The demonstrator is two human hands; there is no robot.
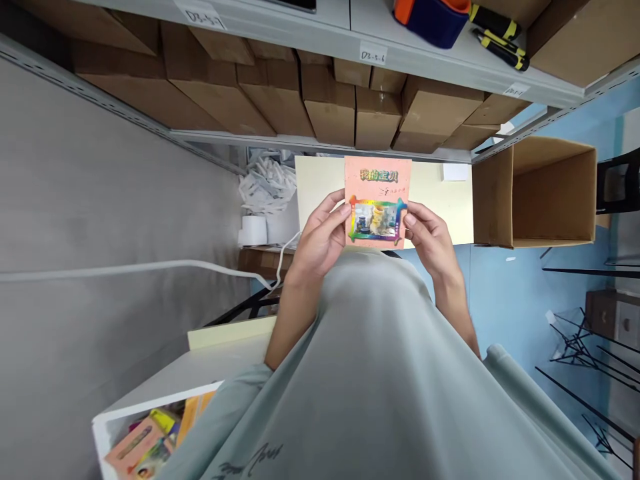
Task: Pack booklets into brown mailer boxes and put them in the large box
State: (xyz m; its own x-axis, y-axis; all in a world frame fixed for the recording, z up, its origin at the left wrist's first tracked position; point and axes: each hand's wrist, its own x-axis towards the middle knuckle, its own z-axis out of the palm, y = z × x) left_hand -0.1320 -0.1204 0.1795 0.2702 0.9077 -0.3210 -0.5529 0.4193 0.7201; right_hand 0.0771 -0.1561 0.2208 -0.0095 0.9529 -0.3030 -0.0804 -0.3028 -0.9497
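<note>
A thin pink booklet (377,187) is held up in front of me, its cover facing the camera. Chinese lettering runs along its top, and a picture in a rainbow frame fills the lower half. My left hand (325,233) pinches its left edge between thumb and fingers. On the opposite edge, my right hand (427,233) grips it the same way. Behind and below the booklet lies a cream tabletop (320,183). A small white slip or box (454,172) sits on that surface toward the right.
Above the table, a metal shelf (310,20) bears several brown cardboard boxes (327,100). An open cardboard box (555,193) stands at the right. Crumpled white paper (267,180) and a paper roll (254,230) are at the left. A white bin (103,433) holds more booklets (135,443).
</note>
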